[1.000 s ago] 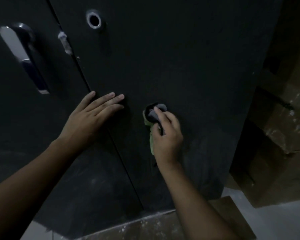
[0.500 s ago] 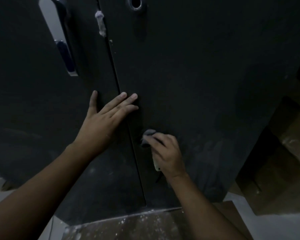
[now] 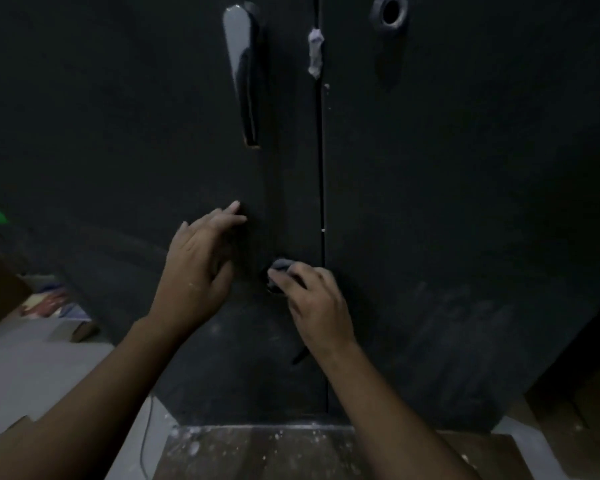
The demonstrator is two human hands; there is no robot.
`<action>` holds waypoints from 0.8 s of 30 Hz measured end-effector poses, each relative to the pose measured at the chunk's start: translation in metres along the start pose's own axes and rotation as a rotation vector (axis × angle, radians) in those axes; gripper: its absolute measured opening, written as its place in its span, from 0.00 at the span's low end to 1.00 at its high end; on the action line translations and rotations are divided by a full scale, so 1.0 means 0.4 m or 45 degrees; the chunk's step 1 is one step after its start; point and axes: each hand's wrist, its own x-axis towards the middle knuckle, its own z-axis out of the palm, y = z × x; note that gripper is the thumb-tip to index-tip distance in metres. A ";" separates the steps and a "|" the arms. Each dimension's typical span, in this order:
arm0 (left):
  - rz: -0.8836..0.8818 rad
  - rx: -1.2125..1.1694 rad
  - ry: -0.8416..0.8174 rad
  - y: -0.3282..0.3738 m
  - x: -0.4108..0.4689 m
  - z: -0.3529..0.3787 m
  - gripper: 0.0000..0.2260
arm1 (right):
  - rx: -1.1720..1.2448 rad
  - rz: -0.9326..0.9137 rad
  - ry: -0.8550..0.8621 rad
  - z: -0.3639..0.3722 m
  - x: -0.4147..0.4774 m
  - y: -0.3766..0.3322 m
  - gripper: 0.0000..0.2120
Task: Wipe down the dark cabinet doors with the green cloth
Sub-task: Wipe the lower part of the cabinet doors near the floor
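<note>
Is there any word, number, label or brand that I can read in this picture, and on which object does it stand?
None can be read.
The cabinet doors, the door handle and the round ring show no lettering.
The colourful things on the floor at the left may be printed, but they are too blurred and dark to read.

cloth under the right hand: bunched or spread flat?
Bunched. Only a small crumpled wad of cloth shows past the right hand pressing it on the dark left cabinet door.
</note>
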 end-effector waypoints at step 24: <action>-0.758 -0.669 0.398 -0.160 -0.211 0.058 0.14 | 0.043 -0.251 -0.141 0.136 0.177 -0.223 0.16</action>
